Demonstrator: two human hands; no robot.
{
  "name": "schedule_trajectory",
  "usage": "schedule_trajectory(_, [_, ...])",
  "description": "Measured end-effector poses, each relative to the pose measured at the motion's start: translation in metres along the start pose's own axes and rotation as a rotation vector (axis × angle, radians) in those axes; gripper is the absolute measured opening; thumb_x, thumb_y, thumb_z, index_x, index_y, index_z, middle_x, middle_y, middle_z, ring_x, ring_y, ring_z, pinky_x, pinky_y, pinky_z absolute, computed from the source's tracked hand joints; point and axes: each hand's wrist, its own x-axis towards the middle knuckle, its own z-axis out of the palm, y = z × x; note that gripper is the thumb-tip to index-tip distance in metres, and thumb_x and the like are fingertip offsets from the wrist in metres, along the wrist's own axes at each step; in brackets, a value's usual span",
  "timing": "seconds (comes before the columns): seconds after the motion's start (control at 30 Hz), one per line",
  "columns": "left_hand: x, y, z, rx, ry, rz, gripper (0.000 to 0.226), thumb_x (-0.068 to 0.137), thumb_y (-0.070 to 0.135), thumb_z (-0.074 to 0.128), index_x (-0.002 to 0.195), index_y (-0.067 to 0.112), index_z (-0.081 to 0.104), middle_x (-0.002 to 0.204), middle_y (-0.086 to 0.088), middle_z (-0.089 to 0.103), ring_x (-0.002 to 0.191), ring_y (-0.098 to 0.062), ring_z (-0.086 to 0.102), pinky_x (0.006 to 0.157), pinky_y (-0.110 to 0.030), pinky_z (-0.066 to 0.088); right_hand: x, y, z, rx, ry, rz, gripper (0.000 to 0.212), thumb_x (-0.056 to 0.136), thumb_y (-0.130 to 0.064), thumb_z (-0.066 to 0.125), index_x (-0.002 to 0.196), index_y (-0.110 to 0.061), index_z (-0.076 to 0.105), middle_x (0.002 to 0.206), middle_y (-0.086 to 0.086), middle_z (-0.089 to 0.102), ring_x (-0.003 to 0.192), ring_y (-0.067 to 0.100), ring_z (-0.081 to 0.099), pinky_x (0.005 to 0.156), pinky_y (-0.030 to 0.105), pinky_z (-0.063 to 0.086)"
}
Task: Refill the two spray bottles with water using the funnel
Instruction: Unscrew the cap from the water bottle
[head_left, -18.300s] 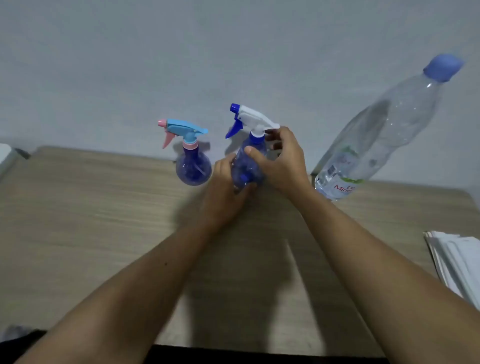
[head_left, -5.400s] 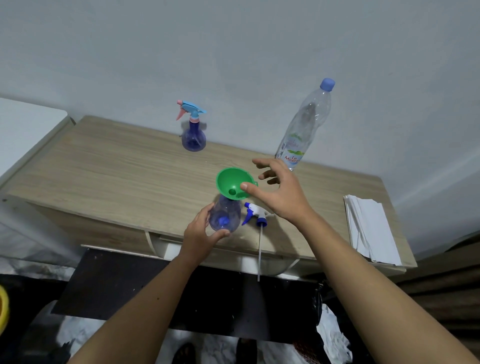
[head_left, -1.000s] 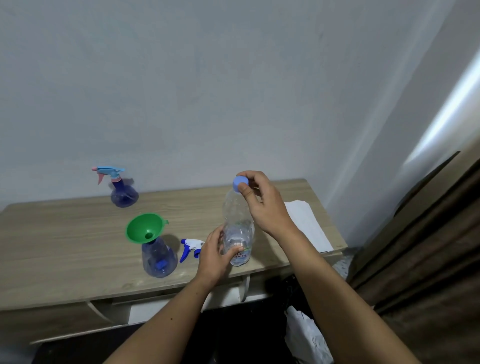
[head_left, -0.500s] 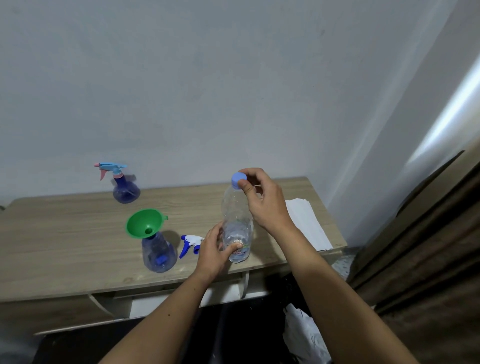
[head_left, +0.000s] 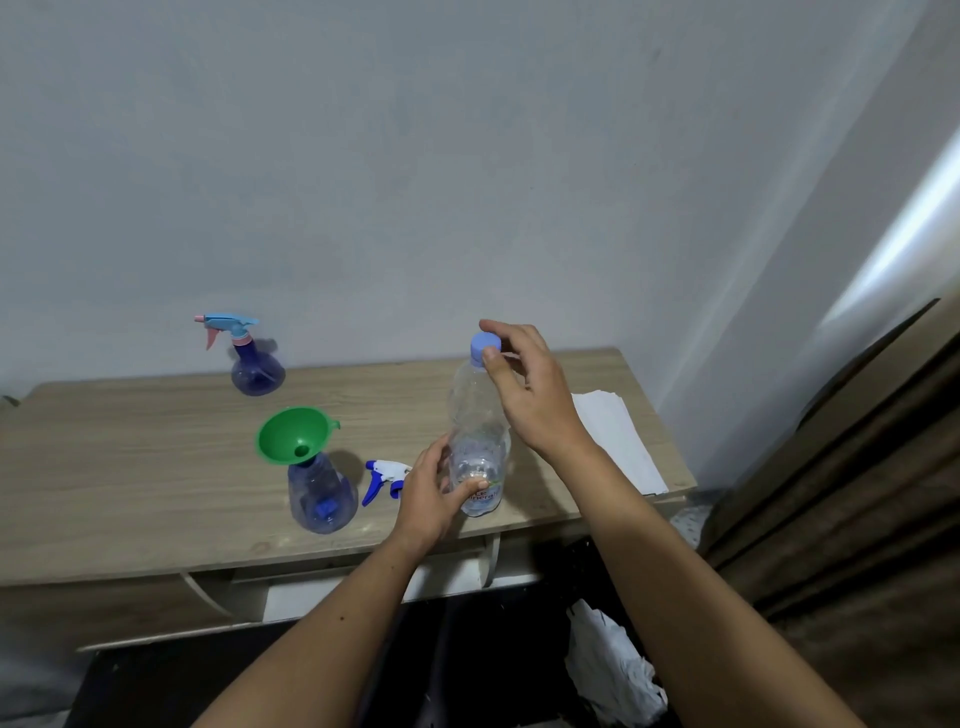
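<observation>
A clear water bottle (head_left: 475, 415) stands upright near the table's front edge. My left hand (head_left: 431, 493) grips its lower body. My right hand (head_left: 524, 389) pinches its blue cap (head_left: 485, 344) between thumb and fingers. To the left stands an open blue spray bottle (head_left: 322, 493) with a green funnel (head_left: 293, 434) seated in its neck. Its white and blue spray head (head_left: 382, 475) lies on the table beside it. A second spray bottle (head_left: 254, 364), with its light blue and pink head on, stands at the back by the wall.
The wooden table (head_left: 130, 467) has a stack of white paper (head_left: 615, 441) at its right end. A wall runs close behind. Crumpled white material (head_left: 608, 670) lies on the dark floor below, and a brown curtain (head_left: 857, 493) hangs at the right.
Over the last second the water bottle stays upright in my left hand while my right hand's fingers shift around the cap. The view has moved slightly.
</observation>
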Motion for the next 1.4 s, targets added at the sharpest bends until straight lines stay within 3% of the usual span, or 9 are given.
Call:
schedule_trajectory(0.13, [0.0,0.001,0.0,-0.006,-0.007,-0.002,0.081,0.082,0.02,0.091,0.152,0.021,0.05,0.141,0.004,0.062,0.13,-0.009,0.062,0.104,-0.026,0.056,0.005,0.0,0.001,-0.033,0.04,-0.03,0.035,0.096,-0.024,0.074,0.13,-0.017,0.07,0.119,-0.004,0.061,0.11,0.006,0.063,0.098,0.015,0.047])
schedule_trajectory(0.37, [0.0,0.0,-0.001,-0.016,0.004,-0.005,0.078,0.08,0.019,0.093,0.147,0.026,0.053,0.14,0.007,0.063,0.13,-0.005,0.061,0.107,-0.031,0.056,0.011,0.004,-0.017,0.072,0.112,-0.047,0.034,0.096,-0.012,0.071,0.129,-0.016,0.07,0.122,0.001,0.067,0.108,0.01,0.067,0.099,0.024,0.052])
schedule_trajectory(0.6, [-0.001,0.002,-0.001,-0.034,0.003,0.003,0.077,0.08,0.017,0.092,0.147,0.022,0.054,0.138,0.006,0.063,0.126,0.0,0.062,0.103,-0.026,0.056,-0.008,0.06,-0.028,0.037,0.124,0.172,0.032,0.098,-0.009,0.068,0.126,-0.024,0.066,0.115,-0.004,0.071,0.099,0.009,0.066,0.089,0.014,0.05])
schedule_trajectory(0.67, [0.0,0.002,-0.002,-0.048,0.0,0.001,0.076,0.079,0.013,0.093,0.145,0.021,0.055,0.136,0.005,0.064,0.125,-0.001,0.062,0.101,-0.023,0.056,-0.02,0.085,-0.026,0.01,0.097,0.253,0.031,0.099,-0.012,0.069,0.126,-0.026,0.065,0.111,-0.007,0.071,0.092,-0.003,0.064,0.088,0.01,0.049])
schedule_trajectory(0.9, [-0.003,0.001,-0.002,-0.073,0.013,-0.011,0.075,0.077,0.007,0.093,0.142,0.02,0.056,0.133,0.006,0.068,0.123,-0.003,0.065,0.099,-0.02,0.055,-0.067,0.175,-0.011,-0.122,-0.048,0.51,0.032,0.099,-0.011,0.068,0.131,-0.012,0.063,0.101,-0.001,0.065,0.073,-0.007,0.062,0.073,0.002,0.047])
schedule_trajectory(1.03, [-0.003,0.002,0.001,-0.082,0.03,-0.015,0.075,0.077,0.007,0.093,0.14,0.027,0.057,0.13,0.013,0.068,0.124,-0.004,0.065,0.1,-0.023,0.056,-0.092,0.217,0.002,-0.203,-0.048,0.514,0.034,0.088,-0.006,0.08,0.121,-0.004,0.069,0.116,0.012,0.059,0.08,0.004,0.061,0.079,0.014,0.051])
schedule_trajectory(1.1, [-0.003,0.003,0.002,-0.08,0.038,-0.018,0.075,0.078,0.007,0.092,0.139,0.031,0.056,0.13,0.014,0.068,0.122,-0.001,0.065,0.1,-0.023,0.056,-0.1,0.231,0.009,-0.222,-0.024,0.513,0.036,0.083,-0.003,0.082,0.117,-0.003,0.071,0.113,0.012,0.061,0.086,0.016,0.063,0.083,0.028,0.054])
schedule_trajectory(1.23, [-0.001,0.003,0.001,-0.074,0.042,-0.023,0.076,0.078,0.006,0.092,0.142,0.027,0.056,0.132,0.011,0.067,0.119,0.003,0.065,0.1,-0.024,0.057,-0.102,0.247,0.019,-0.244,0.008,0.51,0.037,0.078,-0.007,0.084,0.113,-0.008,0.074,0.11,0.009,0.068,0.097,0.026,0.065,0.087,0.039,0.056])
schedule_trajectory(1.4, [-0.002,0.003,0.001,-0.053,0.045,-0.025,0.077,0.079,0.005,0.091,0.145,0.024,0.055,0.133,0.008,0.067,0.121,0.0,0.065,0.101,-0.025,0.057,-0.104,0.247,0.018,-0.247,-0.003,0.49,0.038,0.079,-0.006,0.084,0.115,-0.008,0.073,0.114,0.008,0.065,0.101,0.025,0.064,0.087,0.037,0.055])
